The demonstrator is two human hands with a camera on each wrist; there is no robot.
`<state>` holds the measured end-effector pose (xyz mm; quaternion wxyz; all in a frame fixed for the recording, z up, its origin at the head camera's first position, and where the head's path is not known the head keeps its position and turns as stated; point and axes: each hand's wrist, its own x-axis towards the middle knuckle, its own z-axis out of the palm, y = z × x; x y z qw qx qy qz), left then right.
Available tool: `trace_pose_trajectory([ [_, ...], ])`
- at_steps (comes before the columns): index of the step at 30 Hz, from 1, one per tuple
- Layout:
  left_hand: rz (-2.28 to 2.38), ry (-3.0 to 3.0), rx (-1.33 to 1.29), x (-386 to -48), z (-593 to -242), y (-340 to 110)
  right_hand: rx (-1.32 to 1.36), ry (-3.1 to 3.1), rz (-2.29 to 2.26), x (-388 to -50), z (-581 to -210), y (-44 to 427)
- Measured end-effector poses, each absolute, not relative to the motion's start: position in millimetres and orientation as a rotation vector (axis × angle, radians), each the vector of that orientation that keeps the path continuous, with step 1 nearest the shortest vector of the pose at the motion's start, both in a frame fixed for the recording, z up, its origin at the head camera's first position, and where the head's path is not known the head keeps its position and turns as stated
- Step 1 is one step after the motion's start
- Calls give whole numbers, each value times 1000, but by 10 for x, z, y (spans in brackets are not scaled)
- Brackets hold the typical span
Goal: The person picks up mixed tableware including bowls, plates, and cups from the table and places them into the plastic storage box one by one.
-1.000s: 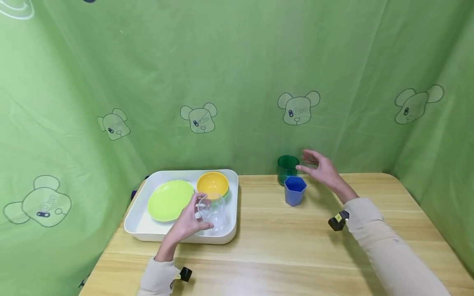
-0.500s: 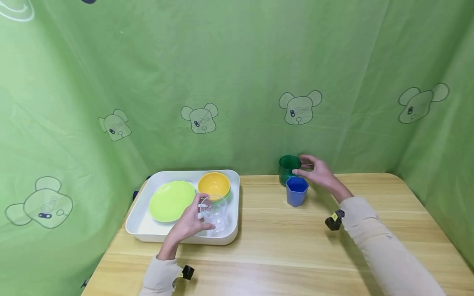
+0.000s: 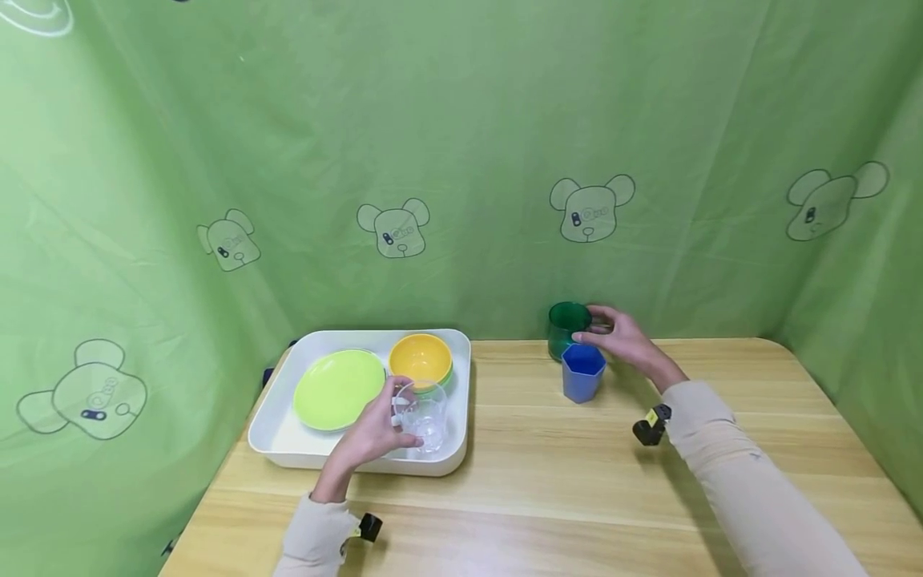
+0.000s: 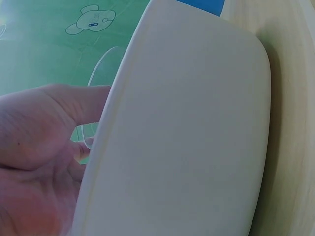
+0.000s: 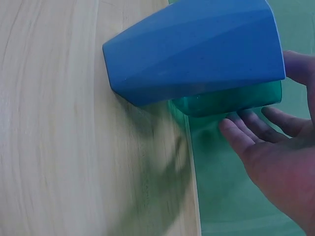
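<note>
My left hand point(image 3: 371, 430) holds a clear cup point(image 3: 430, 423) between thumb and fingers, over the front right corner of a white tray point(image 3: 270, 429). In the left wrist view the tray's wall hides most of that cup. At the back of the table stands a green see-through cup point(image 3: 565, 330), with my right hand point(image 3: 626, 340) at its right side. Thumb and fingers are spread about its rim; in the right wrist view the fingertips point(image 5: 230, 129) show a small gap from it. A blue faceted cup point(image 3: 582, 385) stands upright just in front, partly hiding the green one.
Inside the tray lie a lime green plate point(image 3: 339, 391) and an orange bowl point(image 3: 421, 358) stacked on a green one. A green curtain point(image 3: 490, 200) hangs behind the wooden table point(image 3: 534, 473) and along both its sides.
My right hand has moved left and slightly down, closer round the green cup. The left hand keeps its hold on the clear cup, nearly still. The view has shifted a little.
</note>
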<state>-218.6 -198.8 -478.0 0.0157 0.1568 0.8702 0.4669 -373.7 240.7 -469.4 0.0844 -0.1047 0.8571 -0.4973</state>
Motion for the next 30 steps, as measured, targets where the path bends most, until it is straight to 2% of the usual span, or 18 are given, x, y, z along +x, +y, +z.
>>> trace_pose_trajectory([
  [30,1447,2596,515,-2196,-4717,-2087,-255,2390,-1595,-3886,-4721,2427],
])
